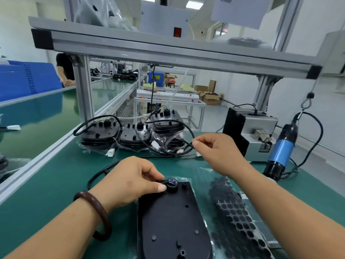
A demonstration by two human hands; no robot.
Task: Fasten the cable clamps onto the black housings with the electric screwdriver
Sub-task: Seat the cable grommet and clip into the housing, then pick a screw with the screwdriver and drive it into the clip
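Head cam, only 1 view: the black housing lies flat on the counter, long axis pointing away from the person, cable port at the far end. The left hand pinches the cable right at that port. The right hand is curled into a pinch, can't tell on what. The electric screwdriver hangs off to the right, nearer the right hand, so I'd guess that hand grabs it.

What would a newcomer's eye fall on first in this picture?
The flat black plastic housing lies in the near centre of the green table, where the left hand pinches its black cable. The right hand hovers farther back, fingers pinched, and the blue-and-black electric screwdriver hangs at the right.
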